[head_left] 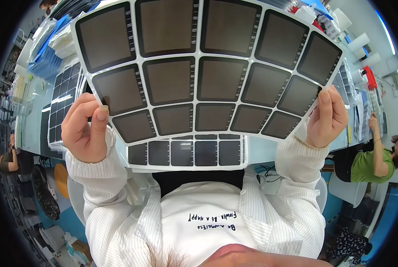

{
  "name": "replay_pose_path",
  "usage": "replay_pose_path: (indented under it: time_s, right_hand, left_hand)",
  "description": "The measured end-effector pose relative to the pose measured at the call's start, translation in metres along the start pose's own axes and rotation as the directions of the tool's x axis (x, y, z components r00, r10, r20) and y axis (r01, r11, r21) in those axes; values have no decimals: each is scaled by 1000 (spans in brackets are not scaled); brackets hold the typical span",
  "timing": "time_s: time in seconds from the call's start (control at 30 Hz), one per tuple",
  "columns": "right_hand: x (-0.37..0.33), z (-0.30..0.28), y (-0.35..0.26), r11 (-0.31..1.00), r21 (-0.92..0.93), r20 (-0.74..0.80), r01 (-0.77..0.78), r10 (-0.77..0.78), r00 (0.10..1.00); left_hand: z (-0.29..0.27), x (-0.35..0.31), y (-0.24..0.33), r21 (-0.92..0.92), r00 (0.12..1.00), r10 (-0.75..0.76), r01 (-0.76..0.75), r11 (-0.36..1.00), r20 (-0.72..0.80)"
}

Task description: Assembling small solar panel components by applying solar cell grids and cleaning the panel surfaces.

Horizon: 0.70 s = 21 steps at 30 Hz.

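Held up in front of me is a large thin sheet (170, 82), white-edged, with a grid of dark, rounded square panels, each with small marks along one side. My left hand (88, 127) pinches its left edge between thumb and fingers. At the opposite edge, my right hand (326, 116) grips the sheet in the same way. The sheet looks slightly curved and covers much of the table behind it. Below its near edge, a stack of similar sheets (183, 153) lies at the table's front, partly hidden.
More dark-panelled sheets (65, 102) lie on the left of the glassy table (33, 118). Blue folders and plastic-wrapped packs (45, 58) pile up at the far left. White rolls (358, 42) and a red box (369, 78) stand far right. A person in green (372, 164) sits at the right.
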State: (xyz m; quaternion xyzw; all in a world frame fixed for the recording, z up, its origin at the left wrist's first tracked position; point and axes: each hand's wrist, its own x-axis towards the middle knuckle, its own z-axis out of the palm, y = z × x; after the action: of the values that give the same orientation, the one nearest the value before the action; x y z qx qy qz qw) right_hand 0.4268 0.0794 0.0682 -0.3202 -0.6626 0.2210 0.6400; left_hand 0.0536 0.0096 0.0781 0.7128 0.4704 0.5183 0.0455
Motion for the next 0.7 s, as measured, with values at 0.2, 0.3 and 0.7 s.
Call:
replay_pose_path:
  time_s: [0.2,0.3,0.7]
  right_hand:
    - [9,-11,-6,993,-115,-143,27,-43,989]
    - [13,-29,-7,992,-122,-139,-16,-1,990]
    - [65,-136,21,833,-398,-84,-383,383,920]
  left_hand:
    - [13,24,6,-76,991,108,-102,992,82]
    - [23,35,9,-120,979,126,-108,987,158]
    - [150,91,38,-205,803,-127,296,933,582]
